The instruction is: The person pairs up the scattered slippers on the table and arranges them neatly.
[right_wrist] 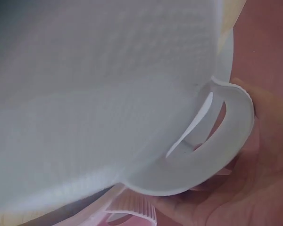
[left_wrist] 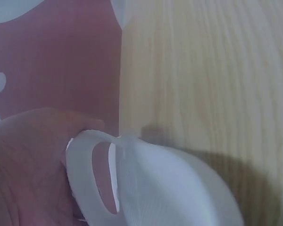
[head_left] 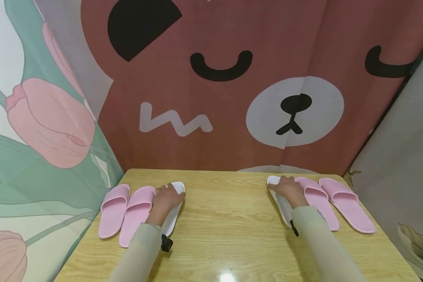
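A person stands at a wooden table (head_left: 225,219) with each hand on a white slipper. The left hand (head_left: 166,197) lies over the left white slipper (head_left: 172,219), at about 9 o'clock from the table's middle, fingers curled round the toe end; the left wrist view shows the thumb side pressed against the strap of that slipper (left_wrist: 146,183), so this hand is clamped on it. The right hand (head_left: 287,188) covers the toe of the right white slipper (head_left: 283,207), at about 3 o'clock, and the right wrist view shows the palm under its open strap (right_wrist: 212,150), fingers wrapped on it. Two pink pairs already lie flat: one pair (head_left: 127,211) just outside the left hand, touching side by side, and another pair (head_left: 335,203) just outside the right hand, the nearer one partly under the sleeve. As a judgement, the pink slippers look set down, while the white pair, well apart at opposite sides, is in hand and not yet brought together or placed. Each white slipper is thin, flat-soled and finely ribbed, with a broad strap and a small black tag at the heel (head_left: 166,243). A bear-print curtain (head_left: 232,78) hangs at 12 o'clock.
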Tool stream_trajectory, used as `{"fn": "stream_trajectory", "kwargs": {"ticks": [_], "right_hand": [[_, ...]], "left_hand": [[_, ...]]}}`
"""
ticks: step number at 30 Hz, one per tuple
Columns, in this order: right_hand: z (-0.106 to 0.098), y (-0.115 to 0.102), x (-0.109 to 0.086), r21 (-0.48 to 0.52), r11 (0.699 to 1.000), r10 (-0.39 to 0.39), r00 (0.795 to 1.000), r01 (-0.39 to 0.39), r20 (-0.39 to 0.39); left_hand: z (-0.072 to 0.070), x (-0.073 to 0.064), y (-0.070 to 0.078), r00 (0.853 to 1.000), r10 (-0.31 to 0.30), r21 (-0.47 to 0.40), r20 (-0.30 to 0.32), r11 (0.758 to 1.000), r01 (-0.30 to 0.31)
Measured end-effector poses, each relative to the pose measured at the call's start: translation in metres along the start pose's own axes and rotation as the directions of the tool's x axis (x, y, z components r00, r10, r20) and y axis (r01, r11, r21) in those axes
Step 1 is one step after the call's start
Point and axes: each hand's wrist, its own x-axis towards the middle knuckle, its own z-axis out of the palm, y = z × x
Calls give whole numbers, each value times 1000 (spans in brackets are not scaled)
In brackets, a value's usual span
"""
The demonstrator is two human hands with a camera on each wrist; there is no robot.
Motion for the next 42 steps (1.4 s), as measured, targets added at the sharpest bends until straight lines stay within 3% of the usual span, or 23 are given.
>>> {"fn": "stream_trajectory", "kwargs": {"ticks": [15,32,42], "right_hand": [[-4,-12,-6,34,999,-3,1000,3,0],[-2,-27,2,-41,998,-53,998,51,-42],[3,-39,4,30,999,-12,997,15,-79]], "left_hand": [[-3,1,17,999,-47,-103,-21,994,44],[2,8,32,997,-57,-157,-47,986,49],[5,16,43,997,-59,-176,-55,983,49]]}}
